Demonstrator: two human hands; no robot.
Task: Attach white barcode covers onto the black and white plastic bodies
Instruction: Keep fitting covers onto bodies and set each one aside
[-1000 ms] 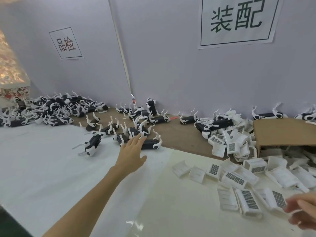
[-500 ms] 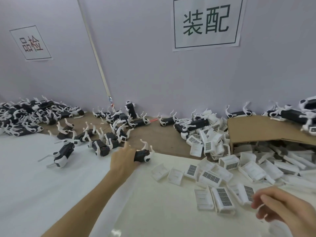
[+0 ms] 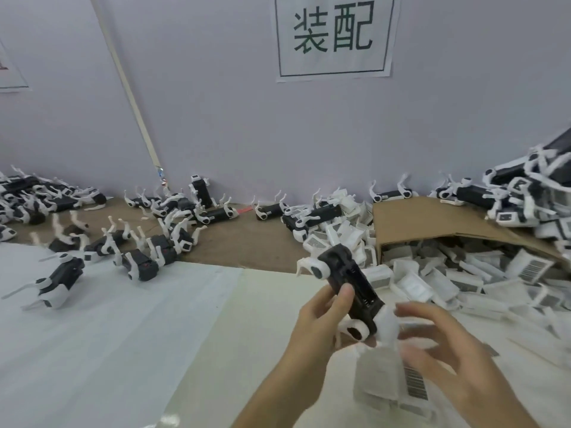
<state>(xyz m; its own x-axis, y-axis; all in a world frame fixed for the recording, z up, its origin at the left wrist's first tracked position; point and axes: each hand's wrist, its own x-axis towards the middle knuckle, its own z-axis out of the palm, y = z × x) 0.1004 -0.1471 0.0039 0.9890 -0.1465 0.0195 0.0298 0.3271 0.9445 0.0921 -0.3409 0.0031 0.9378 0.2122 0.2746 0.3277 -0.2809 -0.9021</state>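
Note:
My left hand grips a black and white plastic body, lifted and tilted over the white sheet, with its open black slot facing up. My right hand is blurred, its fingers spread and loosely curved beside the body's near white end. Nothing shows between them. A white barcode cover lies just under that hand, barcode facing up. Whether the hand touches it I cannot tell.
Loose white covers spill from a flattened cardboard box at the right. More plastic bodies lie scattered at the left and along the wall, and others pile up at the far right. White sheets cover the near table.
My left hand closed on a body at the sheet's edge and carried it right and toward me. My right hand rose from the covers to meet it. The view swung right.

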